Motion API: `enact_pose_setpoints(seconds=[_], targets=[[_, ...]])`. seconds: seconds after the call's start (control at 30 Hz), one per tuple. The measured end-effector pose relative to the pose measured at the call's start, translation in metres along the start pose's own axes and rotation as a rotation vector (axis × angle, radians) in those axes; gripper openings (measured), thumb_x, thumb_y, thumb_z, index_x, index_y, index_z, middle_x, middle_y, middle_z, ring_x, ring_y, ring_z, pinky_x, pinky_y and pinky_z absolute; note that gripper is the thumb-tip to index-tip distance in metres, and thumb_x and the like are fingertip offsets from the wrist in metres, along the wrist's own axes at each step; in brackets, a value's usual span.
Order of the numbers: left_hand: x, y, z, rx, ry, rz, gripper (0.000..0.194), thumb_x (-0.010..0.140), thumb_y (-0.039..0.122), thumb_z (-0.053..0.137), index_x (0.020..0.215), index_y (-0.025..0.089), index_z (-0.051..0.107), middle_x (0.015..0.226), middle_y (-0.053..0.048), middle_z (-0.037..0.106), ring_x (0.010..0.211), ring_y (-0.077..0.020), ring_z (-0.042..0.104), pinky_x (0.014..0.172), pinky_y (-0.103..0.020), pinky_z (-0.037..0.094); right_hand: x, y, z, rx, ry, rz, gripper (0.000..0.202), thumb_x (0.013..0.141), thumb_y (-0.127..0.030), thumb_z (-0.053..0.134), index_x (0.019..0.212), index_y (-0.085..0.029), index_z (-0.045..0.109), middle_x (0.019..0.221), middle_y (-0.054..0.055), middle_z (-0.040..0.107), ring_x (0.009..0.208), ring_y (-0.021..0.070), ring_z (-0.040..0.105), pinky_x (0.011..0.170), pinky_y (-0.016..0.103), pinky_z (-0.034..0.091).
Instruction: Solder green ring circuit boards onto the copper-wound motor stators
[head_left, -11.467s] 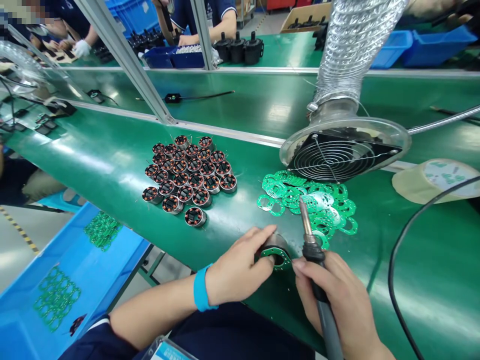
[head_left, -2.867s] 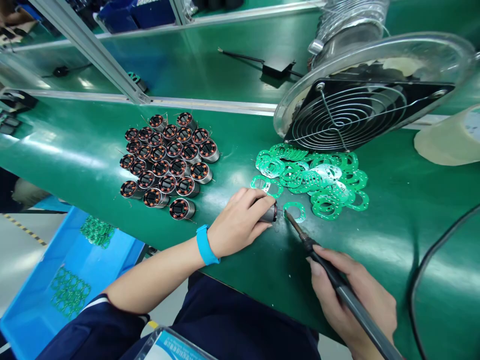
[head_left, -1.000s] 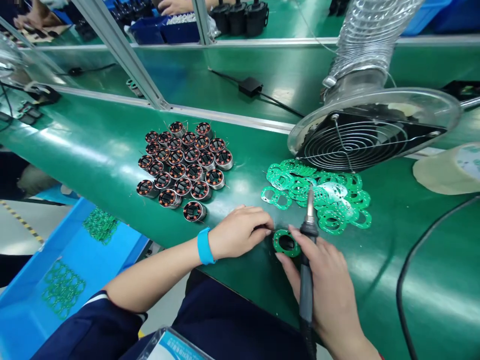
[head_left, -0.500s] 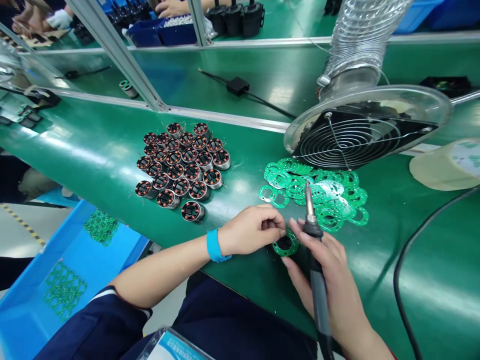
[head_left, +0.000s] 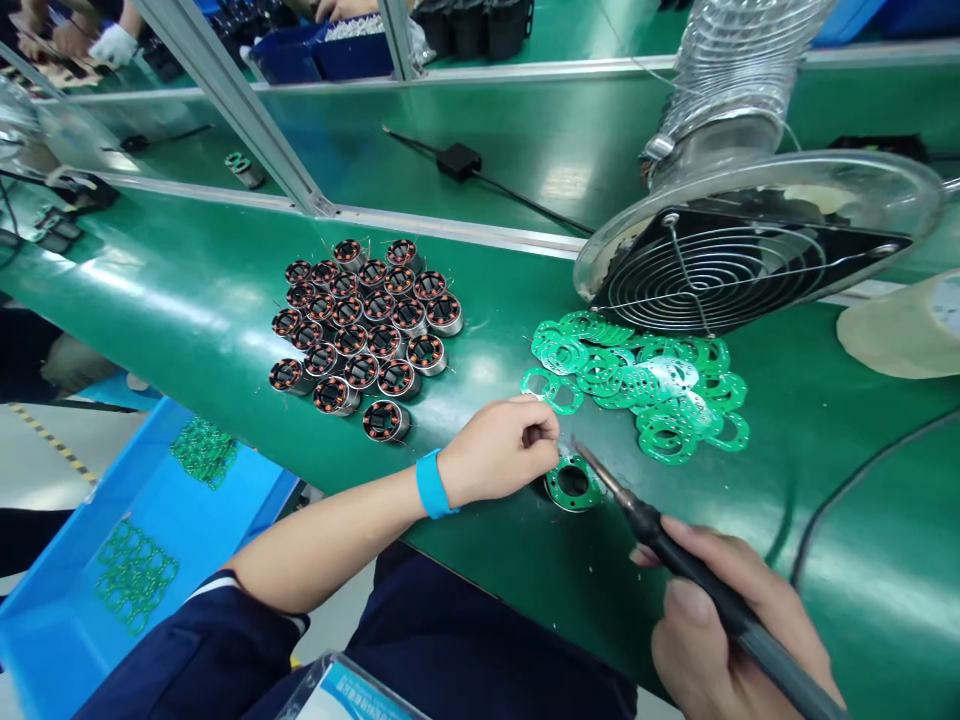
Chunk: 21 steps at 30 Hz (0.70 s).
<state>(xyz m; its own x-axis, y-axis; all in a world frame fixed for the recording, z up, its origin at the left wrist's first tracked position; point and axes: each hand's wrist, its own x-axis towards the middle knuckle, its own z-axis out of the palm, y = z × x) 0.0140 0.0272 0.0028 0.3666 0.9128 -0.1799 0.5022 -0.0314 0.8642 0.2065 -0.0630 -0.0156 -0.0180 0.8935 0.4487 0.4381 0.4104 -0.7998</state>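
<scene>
A soldering iron (head_left: 701,578) is gripped in my right hand (head_left: 739,625), its tip slanting up and left over a green ring-shaped circuit board (head_left: 556,492). That board lies flat on top of a round part whose rim shows just below it. My left hand (head_left: 501,452) is closed in a pinch at the board's upper left edge; what its fingers hold, if anything, is hidden. Thin smoke seems to rise near the iron's tip. Beyond my hands lies a loose pile of green ring boards (head_left: 622,375). Wound motor stators (head_left: 351,340) stand grouped to the left.
A fume extractor fan (head_left: 697,280) with a flexible duct hangs low behind the board pile. At right are a cream-coloured roll (head_left: 900,330) and a black cable (head_left: 862,480). A blue bin (head_left: 247,500) with more boards sits at lower left. Other people's hands show at top left.
My right hand has let go of the ring board's side and drawn back right. The soldering iron has swung from upright to slanting, its tip now at the board. My left hand stays by it.
</scene>
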Motion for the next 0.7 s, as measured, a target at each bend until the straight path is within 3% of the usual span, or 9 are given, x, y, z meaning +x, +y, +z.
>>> enact_pose_setpoints(seconds=[0.13, 0.33, 0.43, 0.53, 0.7], targets=[[0.001, 0.0, 0.002, -0.003, -0.001, -0.002, 0.019, 0.07, 0.001, 0.051, 0.063, 0.018, 0.046, 0.066, 0.005, 0.048, 0.063, -0.0102, 0.046, 0.061, -0.023, 0.038, -0.003, 0.0, -0.004, 0.029, 0.023, -0.042, 0.02, 0.09, -0.019, 0.057, 0.108, -0.021, 0.065, 0.074, 0.002, 0.064, 0.061, 0.016, 0.06, 0.055, 0.031, 0.048], [0.001, 0.0, 0.002, 0.05, -0.015, 0.028, 0.019, 0.071, 0.001, 0.051, 0.066, 0.018, 0.046, 0.069, 0.004, 0.048, 0.063, -0.0101, 0.045, 0.061, -0.023, 0.038, -0.005, 0.001, -0.006, 0.027, -0.01, -0.04, 0.02, 0.09, -0.018, 0.058, 0.108, -0.021, 0.066, 0.078, 0.003, 0.065, 0.063, 0.017, 0.061, 0.055, 0.032, 0.049], [0.001, 0.0, 0.0, 0.091, -0.029, 0.061, 0.019, 0.072, 0.002, 0.051, 0.066, 0.018, 0.046, 0.07, 0.004, 0.048, 0.064, -0.0104, 0.046, 0.062, -0.023, 0.038, -0.008, 0.004, -0.004, -0.002, 0.032, -0.038, 0.027, 0.089, -0.017, 0.061, 0.115, -0.022, 0.065, 0.083, 0.004, 0.068, 0.065, 0.0175, 0.064, 0.058, 0.032, 0.052], [0.0, -0.001, -0.002, 0.106, -0.038, 0.096, 0.019, 0.073, 0.002, 0.051, 0.066, 0.018, 0.047, 0.069, 0.004, 0.048, 0.066, -0.0106, 0.046, 0.063, -0.023, 0.038, -0.006, 0.005, 0.001, -0.052, 0.059, -0.005, 0.043, 0.09, -0.014, 0.06, 0.132, -0.022, 0.057, 0.098, 0.007, 0.074, 0.08, 0.0214, 0.071, 0.07, 0.036, 0.057], [0.0, -0.002, -0.003, 0.112, -0.04, 0.122, 0.019, 0.074, 0.001, 0.051, 0.066, 0.018, 0.047, 0.07, 0.004, 0.047, 0.066, -0.0106, 0.046, 0.064, -0.023, 0.038, 0.011, 0.004, 0.015, -0.287, -0.167, -0.081, 0.045, 0.094, -0.022, 0.057, 0.138, -0.023, 0.049, 0.109, 0.008, 0.074, 0.098, 0.0238, 0.07, 0.082, 0.037, 0.056]])
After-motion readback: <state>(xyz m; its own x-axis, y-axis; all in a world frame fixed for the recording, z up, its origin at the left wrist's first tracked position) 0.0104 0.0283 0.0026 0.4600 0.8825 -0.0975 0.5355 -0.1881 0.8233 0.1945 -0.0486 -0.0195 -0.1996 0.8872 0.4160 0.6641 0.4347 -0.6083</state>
